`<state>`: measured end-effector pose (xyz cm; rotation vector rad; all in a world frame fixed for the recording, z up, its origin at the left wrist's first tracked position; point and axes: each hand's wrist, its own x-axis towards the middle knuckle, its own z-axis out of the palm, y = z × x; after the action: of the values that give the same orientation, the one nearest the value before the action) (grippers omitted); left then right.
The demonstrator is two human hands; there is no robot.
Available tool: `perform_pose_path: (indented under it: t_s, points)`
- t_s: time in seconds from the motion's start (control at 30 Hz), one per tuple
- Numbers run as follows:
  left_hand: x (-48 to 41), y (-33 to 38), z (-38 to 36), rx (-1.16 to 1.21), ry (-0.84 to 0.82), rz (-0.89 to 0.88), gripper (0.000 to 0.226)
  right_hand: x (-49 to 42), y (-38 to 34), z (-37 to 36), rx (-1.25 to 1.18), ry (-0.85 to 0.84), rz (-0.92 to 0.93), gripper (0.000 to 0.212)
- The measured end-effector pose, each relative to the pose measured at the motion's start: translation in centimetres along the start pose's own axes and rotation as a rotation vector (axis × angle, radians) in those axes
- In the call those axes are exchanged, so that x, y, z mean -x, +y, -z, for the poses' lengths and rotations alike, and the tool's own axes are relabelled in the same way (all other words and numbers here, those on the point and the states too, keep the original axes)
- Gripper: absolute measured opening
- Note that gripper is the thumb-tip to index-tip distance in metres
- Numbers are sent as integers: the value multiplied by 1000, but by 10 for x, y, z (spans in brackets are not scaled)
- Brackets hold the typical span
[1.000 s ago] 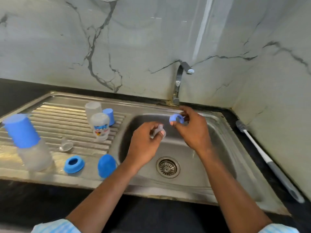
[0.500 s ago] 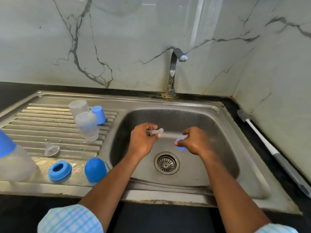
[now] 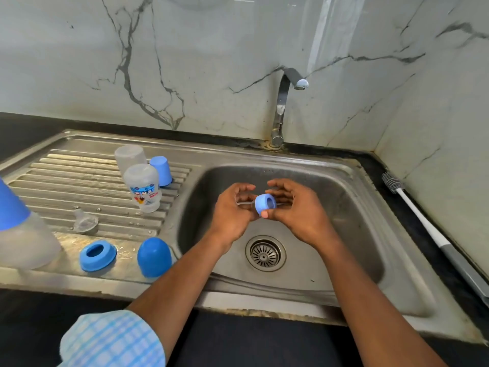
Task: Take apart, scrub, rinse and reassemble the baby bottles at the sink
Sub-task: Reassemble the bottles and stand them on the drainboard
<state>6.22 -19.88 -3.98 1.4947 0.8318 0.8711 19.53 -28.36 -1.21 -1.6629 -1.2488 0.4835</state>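
Both your hands are over the sink basin [image 3: 344, 181], a bit behind the drain [image 3: 265, 253]. Your right hand [image 3: 301, 218] has its grip on the blue ring [image 3: 265, 203]: thumb under it, fingers curled over the top, hollow side turned toward you. Your left hand [image 3: 231, 213] sits right up against it, its grip pinched on a clear teat [image 3: 244, 203] that runs into the ring. The teat is see-through & blurred, so can't tell how far in it sits. Ring & teat are up in the air btwn the 2 hands, not touching the steel.

Left of the basin, on the ribbed drainboard [image 3: 66, 181]:
- printed bottle [image 3: 143, 189], its print upside down
- plain bottle [image 3: 129, 157] just behind it
- small blue cap [image 3: 162, 170], mouth down, just beside those 2

Nearer you, on the flat part:
- loose teat [image 3: 84, 222]
- 2nd blue ring [image 3: 98, 255], lying flat
- blue dome cap [image 3: 154, 256] near that ring, not touching it
- big bottle [image 3: 26, 242] w/ a blue top at the far left edge, partly cut off by the frame

The tap [image 3: 284, 107] stands behind the basin, spout turned right. A bottle brush [image 3: 418, 215] lies on the black table [image 3: 23, 136] right of the sink, bristles toward the wall. Your left arm shows a checked sleeve [image 3: 113, 340].
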Motion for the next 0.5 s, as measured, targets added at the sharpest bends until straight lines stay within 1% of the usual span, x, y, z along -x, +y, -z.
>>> perform_pose_path:
  t_s: [0.1, 0.2, 0.33, 0.43, 0.5]
  points:
    - [3, 5, -2, 107, -73, 2, 61, 1, 0, -1, 26, 27, 9, 49]
    - [2, 7, -1, 206, -107, 19, 63, 0, 0, 2, 37, 57, 31, 43]
    - [-1, 7, 1, 481, -133, 112, 63, 2, -4, 1, 27, 55, 59, 39]
    - [-1, 8, 2, 537, -119, 111, 61, 3, -5, 2, 10, 25, 76, 43]
    - [-1, 8, 3, 532, -122, 109, 59, 2, -3, 5, -25, 23, 75, 41]
